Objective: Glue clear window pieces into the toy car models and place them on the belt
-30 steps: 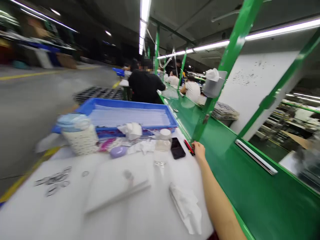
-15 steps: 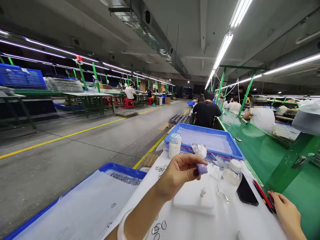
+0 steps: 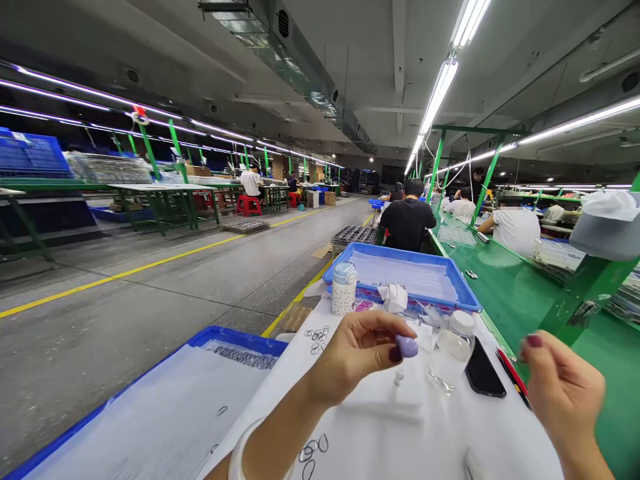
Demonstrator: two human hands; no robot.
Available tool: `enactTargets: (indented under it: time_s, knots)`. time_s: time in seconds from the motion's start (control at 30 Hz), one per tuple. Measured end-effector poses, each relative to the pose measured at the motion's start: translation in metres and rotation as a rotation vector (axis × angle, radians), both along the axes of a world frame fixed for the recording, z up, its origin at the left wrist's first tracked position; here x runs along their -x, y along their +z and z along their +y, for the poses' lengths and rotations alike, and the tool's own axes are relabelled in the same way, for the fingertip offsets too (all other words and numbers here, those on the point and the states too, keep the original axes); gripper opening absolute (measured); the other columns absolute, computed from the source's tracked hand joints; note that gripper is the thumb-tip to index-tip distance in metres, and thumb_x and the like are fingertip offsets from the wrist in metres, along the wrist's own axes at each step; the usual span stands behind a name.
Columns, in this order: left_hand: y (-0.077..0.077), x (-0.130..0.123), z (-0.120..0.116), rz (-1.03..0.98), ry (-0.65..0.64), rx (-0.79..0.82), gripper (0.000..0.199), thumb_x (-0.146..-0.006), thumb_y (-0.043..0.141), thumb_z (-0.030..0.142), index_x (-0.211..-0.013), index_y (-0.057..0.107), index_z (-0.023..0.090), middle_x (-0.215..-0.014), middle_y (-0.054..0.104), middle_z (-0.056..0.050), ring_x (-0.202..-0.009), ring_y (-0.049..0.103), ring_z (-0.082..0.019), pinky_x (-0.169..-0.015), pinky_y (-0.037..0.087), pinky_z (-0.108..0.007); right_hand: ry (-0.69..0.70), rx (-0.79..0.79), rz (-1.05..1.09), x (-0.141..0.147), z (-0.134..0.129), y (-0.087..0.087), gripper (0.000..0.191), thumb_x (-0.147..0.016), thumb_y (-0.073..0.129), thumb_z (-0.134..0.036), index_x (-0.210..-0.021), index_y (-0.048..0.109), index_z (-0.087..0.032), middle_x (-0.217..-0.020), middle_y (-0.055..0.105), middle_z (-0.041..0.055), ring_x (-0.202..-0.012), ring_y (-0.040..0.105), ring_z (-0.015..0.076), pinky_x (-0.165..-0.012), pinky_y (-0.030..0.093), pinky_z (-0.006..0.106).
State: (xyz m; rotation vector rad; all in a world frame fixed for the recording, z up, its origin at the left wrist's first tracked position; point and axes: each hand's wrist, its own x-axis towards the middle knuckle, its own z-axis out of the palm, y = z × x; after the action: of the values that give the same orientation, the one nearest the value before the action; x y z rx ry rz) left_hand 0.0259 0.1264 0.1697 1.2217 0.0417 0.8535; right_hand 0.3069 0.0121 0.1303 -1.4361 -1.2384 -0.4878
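Pinching a small lilac lump (image 3: 408,346) in the left hand (image 3: 345,360), between thumb and fingertips, to the left of the clear bottle with a white cap (image 3: 451,353) and apart from it. Wearing a white bangle (image 3: 240,453) on the left wrist, nearer than the bottle and well to its left. Holding up the right hand (image 3: 565,387) to the right of the bottle, with fingers curled and thumb bent toward them; cannot tell, given the blur at the fingertips, if gripping anything or merely closed loosely. Seeing a black smartphone (image 3: 485,370) just right of the bottle, then a red pen (image 3: 515,373) farther right, near the right hand. Left of the bottle and a little nearer, noting a flat white slab (image 3: 380,403) with a small white piece (image 3: 399,378) on it. Finding dark rings (image 3: 317,337) on the white tabletop (image 3: 450,437), well left of the bottle. Beyond the bottle, making out a crumpled white tissue (image 3: 394,298), a patterned tumbler with a blue lid (image 3: 344,293) farther left, and a blue tray (image 3: 465,287) lined with pale sheets, with a co-worker in a black top (image 3: 407,223) farther off
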Motion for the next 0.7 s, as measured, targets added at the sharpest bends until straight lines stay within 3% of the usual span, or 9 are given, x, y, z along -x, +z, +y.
enactTargets:
  time_s: [0.07, 0.1, 0.2, 0.27, 0.33, 0.43, 0.6, 0.7]
  knots:
    - [-0.002, -0.001, -0.002, 0.017, -0.010, -0.032, 0.020, -0.073, 0.089, 0.029, -0.086, 0.077, 0.019, -0.078, 0.066, -0.005, -0.068, 0.057, -0.012, -0.062, 0.047, -0.019, 0.353, 0.099, -0.218, 0.054, 0.003, 0.038, 0.039, -0.097, 0.048, -0.045, -0.065, 0.051, -0.022, -0.057, 0.049, 0.0008, -0.050, 0.046, 0.0136, -0.047, 0.034, 0.028]
    - [-0.003, -0.001, -0.003, 0.019, -0.018, -0.048, 0.018, -0.074, 0.088, 0.028, -0.085, 0.077, 0.018, -0.079, 0.067, -0.005, -0.069, 0.058, -0.012, -0.062, 0.047, -0.019, 0.465, 0.151, -0.299, 0.078, 0.005, 0.053, 0.043, -0.097, 0.047, -0.052, -0.067, 0.050, -0.022, -0.057, 0.049, 0.0005, -0.050, 0.046, 0.0129, -0.046, 0.034, 0.027]
    - [-0.005, -0.004, -0.007, -0.024, -0.045, -0.082, 0.015, -0.078, 0.084, 0.024, -0.088, 0.075, 0.018, -0.081, 0.067, -0.004, -0.076, 0.061, -0.014, -0.069, 0.050, -0.021, 0.480, 0.077, -0.355, 0.127, 0.015, 0.074, 0.054, -0.092, 0.046, -0.068, -0.066, 0.049, -0.021, -0.054, 0.049, -0.0003, -0.047, 0.044, 0.0118, -0.043, 0.031, 0.027]
    - [-0.005, -0.007, -0.009, -0.048, -0.058, -0.092, 0.013, -0.081, 0.081, 0.023, -0.090, 0.073, 0.018, -0.083, 0.066, -0.004, -0.078, 0.062, -0.014, -0.074, 0.051, -0.022, 0.414, -0.021, -0.304, 0.142, 0.022, 0.071, 0.050, -0.094, 0.052, -0.059, -0.062, 0.044, -0.021, -0.051, 0.044, -0.0022, -0.044, 0.040, 0.0099, -0.042, 0.026, 0.026]
    - [-0.005, -0.010, -0.011, -0.035, -0.045, -0.084, 0.012, -0.084, 0.079, 0.023, -0.089, 0.070, 0.017, -0.081, 0.064, -0.003, -0.075, 0.060, -0.012, -0.070, 0.050, -0.019, 0.363, -0.107, -0.255, 0.147, 0.029, 0.061, 0.044, -0.096, 0.056, -0.039, -0.060, 0.038, -0.020, -0.049, 0.036, -0.0042, -0.043, 0.033, 0.0078, -0.042, 0.022, 0.025]
    - [-0.007, -0.016, -0.012, 0.012, -0.017, -0.074, 0.017, -0.083, 0.081, 0.024, -0.084, 0.066, 0.015, -0.077, 0.059, -0.002, -0.071, 0.054, -0.010, -0.065, 0.047, -0.017, 0.396, -0.146, -0.195, 0.146, 0.037, 0.048, 0.042, -0.094, 0.054, -0.019, -0.057, 0.034, -0.019, -0.048, 0.030, -0.0050, -0.044, 0.029, 0.0065, -0.044, 0.021, 0.024]
    - [-0.015, -0.019, -0.004, 0.016, -0.049, -0.056, 0.015, -0.082, 0.080, 0.023, -0.087, 0.067, 0.016, -0.079, 0.063, -0.003, -0.074, 0.057, -0.011, -0.068, 0.048, -0.018, 0.544, -0.110, -0.032, 0.135, 0.041, 0.044, 0.043, -0.098, 0.046, -0.015, -0.057, 0.036, -0.019, -0.049, 0.033, -0.0046, -0.045, 0.032, 0.0061, -0.046, 0.024, 0.024]
    - [-0.015, -0.017, 0.001, -0.035, -0.099, 0.019, 0.016, -0.082, 0.081, 0.024, -0.091, 0.069, 0.019, -0.075, 0.062, 0.000, -0.068, 0.055, -0.008, -0.066, 0.047, -0.014, 0.647, -0.058, -0.017, 0.124, 0.040, 0.048, 0.033, -0.099, 0.047, -0.017, -0.066, 0.050, -0.018, -0.056, 0.046, -0.0033, -0.051, 0.043, 0.0068, -0.048, 0.033, 0.022]
